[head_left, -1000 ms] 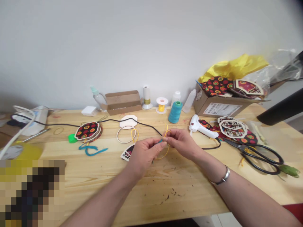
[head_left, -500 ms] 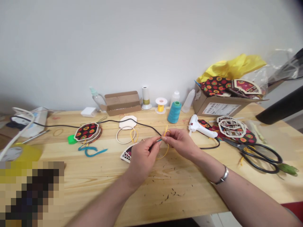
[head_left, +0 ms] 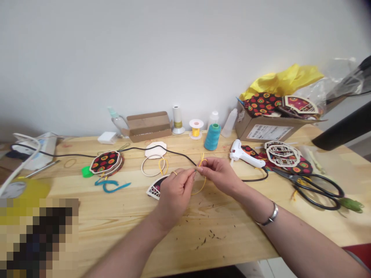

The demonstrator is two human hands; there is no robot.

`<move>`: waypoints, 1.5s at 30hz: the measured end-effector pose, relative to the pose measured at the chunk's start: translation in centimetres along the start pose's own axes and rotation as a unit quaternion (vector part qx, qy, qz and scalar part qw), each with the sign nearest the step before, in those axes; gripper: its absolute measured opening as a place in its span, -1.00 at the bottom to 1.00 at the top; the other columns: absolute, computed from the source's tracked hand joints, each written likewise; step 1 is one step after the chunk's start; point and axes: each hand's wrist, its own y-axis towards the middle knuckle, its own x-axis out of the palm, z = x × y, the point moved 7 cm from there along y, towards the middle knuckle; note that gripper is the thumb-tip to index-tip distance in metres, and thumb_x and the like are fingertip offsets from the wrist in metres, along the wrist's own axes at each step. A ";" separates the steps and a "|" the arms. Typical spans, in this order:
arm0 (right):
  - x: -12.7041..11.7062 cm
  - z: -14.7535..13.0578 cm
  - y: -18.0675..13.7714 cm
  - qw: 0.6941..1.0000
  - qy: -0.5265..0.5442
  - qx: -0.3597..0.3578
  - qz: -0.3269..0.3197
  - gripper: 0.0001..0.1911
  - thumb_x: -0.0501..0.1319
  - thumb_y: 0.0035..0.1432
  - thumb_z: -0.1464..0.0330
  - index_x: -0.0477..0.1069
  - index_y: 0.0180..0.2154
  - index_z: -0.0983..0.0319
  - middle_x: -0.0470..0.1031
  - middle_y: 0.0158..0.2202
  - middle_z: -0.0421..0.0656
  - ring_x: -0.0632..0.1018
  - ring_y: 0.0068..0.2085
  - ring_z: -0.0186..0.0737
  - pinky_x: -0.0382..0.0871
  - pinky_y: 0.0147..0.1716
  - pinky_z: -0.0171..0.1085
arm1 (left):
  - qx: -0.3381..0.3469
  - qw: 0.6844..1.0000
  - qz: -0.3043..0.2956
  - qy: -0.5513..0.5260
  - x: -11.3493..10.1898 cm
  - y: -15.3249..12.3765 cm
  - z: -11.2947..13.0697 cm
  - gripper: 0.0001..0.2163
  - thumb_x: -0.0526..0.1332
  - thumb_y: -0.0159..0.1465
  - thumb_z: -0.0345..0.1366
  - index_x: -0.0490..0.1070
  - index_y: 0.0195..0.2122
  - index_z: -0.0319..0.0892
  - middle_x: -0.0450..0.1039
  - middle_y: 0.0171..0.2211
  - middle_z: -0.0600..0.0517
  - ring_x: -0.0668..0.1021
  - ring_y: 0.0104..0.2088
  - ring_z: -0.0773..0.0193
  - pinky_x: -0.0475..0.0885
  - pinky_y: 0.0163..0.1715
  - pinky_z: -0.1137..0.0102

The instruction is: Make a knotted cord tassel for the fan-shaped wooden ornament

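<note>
My left hand (head_left: 176, 189) is closed in a pinch, its thumb and forefinger on a short bit of teal thread, mostly hidden. Tip to tip with it, my right hand (head_left: 218, 174) pinches a yellow cord (head_left: 202, 157). The cord's ends stick up above the fingers, and a loop hangs below them to the table. Partly behind my left hand lies a fan-shaped wooden ornament (head_left: 153, 188) with a dark patterned inside. A pale wooden ring (head_left: 142, 170) and a thin yellow loop (head_left: 166, 166) lie just beyond.
Behind stand a teal thread cone (head_left: 212, 138) and a yellow cord spool (head_left: 196, 130). To the right are a white glue gun (head_left: 246, 155), black scissors (head_left: 319, 189) and a cardboard box (head_left: 266, 129). A black cable (head_left: 139, 148) crosses the table; fabric ornaments (head_left: 106, 163) lie stacked left.
My fingertips have drawn closer together, and the teal thread between them shows less. The whole view has shifted slightly; the things on the table lie as before.
</note>
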 end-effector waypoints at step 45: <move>0.3 0.9 0.2 0.996 0.022 0.055 -0.072 -0.71 0.33 -0.09 0.19 0.46 -0.50 0.32 0.29 -0.64 -0.30 0.17 -0.59 -0.47 -0.01 -0.61 -0.38 | -0.266 0.911 -0.095 -0.299 2.0 0.1 -2.9 -0.84 0.27 0.10 -0.28 0.46 -0.55 -0.27 0.30 -0.63 0.13 0.16 -0.69 0.55 0.03 -0.69 0.54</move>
